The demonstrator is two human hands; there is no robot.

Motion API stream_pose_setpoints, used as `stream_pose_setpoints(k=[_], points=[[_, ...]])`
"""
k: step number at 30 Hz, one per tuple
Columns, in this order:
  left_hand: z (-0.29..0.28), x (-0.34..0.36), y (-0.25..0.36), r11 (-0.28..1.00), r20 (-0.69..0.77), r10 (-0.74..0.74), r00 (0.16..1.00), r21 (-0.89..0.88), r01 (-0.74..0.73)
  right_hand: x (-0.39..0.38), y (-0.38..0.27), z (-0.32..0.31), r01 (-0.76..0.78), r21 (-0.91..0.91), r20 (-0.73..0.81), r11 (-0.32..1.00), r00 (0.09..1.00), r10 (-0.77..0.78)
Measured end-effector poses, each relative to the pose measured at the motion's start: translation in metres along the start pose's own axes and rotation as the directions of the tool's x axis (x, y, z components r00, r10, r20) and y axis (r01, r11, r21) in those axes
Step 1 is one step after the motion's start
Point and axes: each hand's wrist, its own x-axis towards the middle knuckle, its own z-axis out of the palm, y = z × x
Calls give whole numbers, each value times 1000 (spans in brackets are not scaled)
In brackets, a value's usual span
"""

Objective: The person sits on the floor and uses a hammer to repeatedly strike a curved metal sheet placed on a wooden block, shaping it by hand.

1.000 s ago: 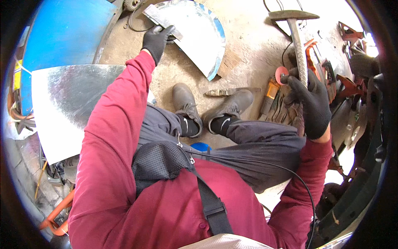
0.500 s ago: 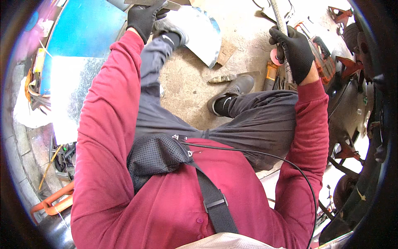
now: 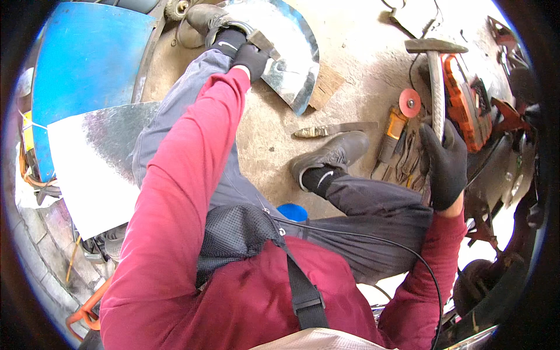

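My right hand [image 3: 446, 163], in a black glove, is closed round the handle of a hammer [image 3: 436, 81]. The hammer stands out past my fist with its metal head at the far end. In my gloved left hand [image 3: 252, 61] is a flat metal piece [image 3: 261, 41], tilted; its exact kind I cannot make out. That hand is beside my left shoe, over the near edge of a curved, silvery metal sheet [image 3: 289, 64] with a blue rim. Part of this sheet is hidden behind the hand.
Between my feet lies a knife [image 3: 338, 128] with a wrapped handle. To the right are an angle grinder [image 3: 392, 134] with a pink disc, several pliers [image 3: 406, 157] and an orange case [image 3: 464, 105]. Cardboard [image 3: 326, 87] lies by the sheet. A blue panel [image 3: 93, 70] and pale sheet [image 3: 87, 169] stand left.
My left hand has moved right and nearer, carrying the flat metal piece from the top edge. My right hand and the hammer have come nearer, so the hammer's head now shows.
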Motion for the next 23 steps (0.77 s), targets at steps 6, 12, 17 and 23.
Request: stream_pose_setpoints(k=[6, 12, 17, 23], points=[[10, 4, -2, 924, 2, -199, 980, 333, 187, 24, -4, 21, -120, 15, 56, 993, 991, 119], [22, 2, -21, 967, -21, -122, 992, 221, 124, 29, 4, 26, -69, -77, 100, 995, 992, 77], [24, 9, -32, 980, -47, -121, 991, 155, 127, 30, -16, 33, -39, -106, 136, 994, 989, 53], [27, 7, -32, 940, -48, -140, 989, 308, 148, 37, -29, 40, -27, 79, 167, 996, 986, 13]])
